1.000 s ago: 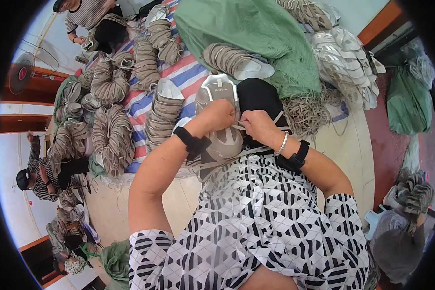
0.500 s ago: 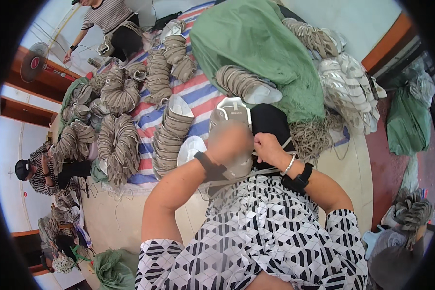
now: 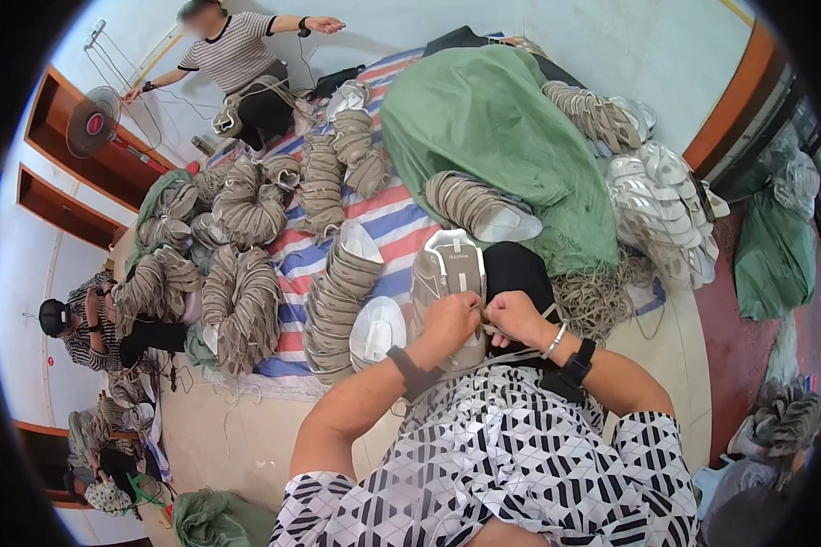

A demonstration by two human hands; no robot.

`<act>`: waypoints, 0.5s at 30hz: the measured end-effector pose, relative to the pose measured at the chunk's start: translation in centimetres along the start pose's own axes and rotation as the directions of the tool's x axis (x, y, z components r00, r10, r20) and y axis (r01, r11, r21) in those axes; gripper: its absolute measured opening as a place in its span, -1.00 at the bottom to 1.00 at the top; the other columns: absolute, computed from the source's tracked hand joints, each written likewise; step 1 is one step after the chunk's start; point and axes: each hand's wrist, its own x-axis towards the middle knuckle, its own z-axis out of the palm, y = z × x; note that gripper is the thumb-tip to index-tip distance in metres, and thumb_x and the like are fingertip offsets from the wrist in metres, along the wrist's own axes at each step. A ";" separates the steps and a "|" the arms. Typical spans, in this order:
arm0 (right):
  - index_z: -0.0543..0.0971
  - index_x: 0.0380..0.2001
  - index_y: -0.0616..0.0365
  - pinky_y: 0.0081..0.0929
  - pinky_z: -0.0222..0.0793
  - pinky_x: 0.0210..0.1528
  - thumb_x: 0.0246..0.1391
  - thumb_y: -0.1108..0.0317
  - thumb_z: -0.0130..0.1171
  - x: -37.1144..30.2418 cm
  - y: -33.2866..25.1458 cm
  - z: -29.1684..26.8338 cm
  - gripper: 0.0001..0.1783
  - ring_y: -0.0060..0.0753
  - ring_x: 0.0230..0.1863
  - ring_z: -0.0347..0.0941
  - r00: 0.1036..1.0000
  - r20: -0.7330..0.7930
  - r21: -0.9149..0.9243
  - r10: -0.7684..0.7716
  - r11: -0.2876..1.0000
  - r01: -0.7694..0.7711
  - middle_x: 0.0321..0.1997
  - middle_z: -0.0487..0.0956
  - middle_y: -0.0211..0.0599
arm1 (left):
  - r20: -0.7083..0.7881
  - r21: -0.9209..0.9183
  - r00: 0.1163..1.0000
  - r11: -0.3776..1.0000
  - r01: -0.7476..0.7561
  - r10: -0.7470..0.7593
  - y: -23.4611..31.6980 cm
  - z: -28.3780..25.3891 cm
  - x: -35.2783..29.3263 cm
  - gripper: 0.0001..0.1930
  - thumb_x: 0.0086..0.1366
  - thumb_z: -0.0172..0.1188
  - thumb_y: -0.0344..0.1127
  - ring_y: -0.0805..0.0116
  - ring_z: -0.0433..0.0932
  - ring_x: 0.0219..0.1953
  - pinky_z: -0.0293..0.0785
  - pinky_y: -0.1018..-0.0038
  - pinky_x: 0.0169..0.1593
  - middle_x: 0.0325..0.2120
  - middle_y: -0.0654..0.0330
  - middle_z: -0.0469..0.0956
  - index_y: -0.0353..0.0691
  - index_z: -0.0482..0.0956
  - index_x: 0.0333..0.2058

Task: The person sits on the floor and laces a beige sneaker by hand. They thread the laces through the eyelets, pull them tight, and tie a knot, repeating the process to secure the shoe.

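On my lap lies a taupe shoe upper with white trim round its collar, its heel end pointing away from me. My left hand rests over its lacing area, fingers pinched together. Close to its right, my right hand is curled with the fingertips meeting the left ones. A thin taupe shoelace shows between the fingers of both hands; much of it is hidden. Beside my left wrist sits a white-lined upper, and a nested stack of uppers stands left of it.
More stacked uppers cover a striped sheet. A green sack lies ahead, with a tangle of laces to my right. White-and-taupe uppers are piled farther right. Two people sit at the left and far left.
My view has shifted, so the scene sits lower and farther right. My hands have come together over the upper. The far person has stretched one arm out sideways.
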 end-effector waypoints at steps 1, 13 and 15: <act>0.47 -0.47 0.26 -0.56 0.41 -0.71 0.17 0.38 0.00 0.3 0.2 -0.1 -0.81 -0.45 -0.69 0.47 1.000 -0.025 0.011 -0.010 1.000 0.011 -0.58 0.49 -0.28 | 0.011 0.002 1.000 1.000 -0.012 0.012 -0.1 -0.1 0.1 -0.81 0.12 0.10 -0.24 -0.04 0.58 -0.38 0.48 0.12 -0.29 -0.48 0.01 0.60 -0.08 0.61 -0.31; 0.49 -0.41 0.09 -0.12 0.38 -0.30 -0.13 0.25 0.18 0.0 -4.3 -1.9 -0.79 -0.02 -0.36 0.53 0.780 0.297 -0.810 -0.551 0.287 0.511 -0.47 0.58 -0.13 | -0.099 -0.579 0.978 0.810 0.092 -0.182 -0.7 -1.3 1.7 -0.82 0.19 0.03 -0.35 0.14 0.59 -0.54 0.46 0.28 -0.42 -0.60 0.01 0.55 -0.25 0.56 -0.30; 0.51 -0.40 0.04 -0.11 0.30 -0.27 -0.15 0.23 0.19 0.8 -5.4 -2.7 -0.79 -0.06 -0.38 0.53 0.799 0.418 -0.824 -0.433 0.190 0.534 -0.47 0.59 -0.19 | -0.095 -0.665 0.956 0.732 0.146 -0.277 0.1 -1.7 2.3 -0.82 0.20 0.01 -0.36 0.14 0.58 -0.53 0.46 0.28 -0.41 -0.60 0.01 0.56 -0.26 0.57 -0.31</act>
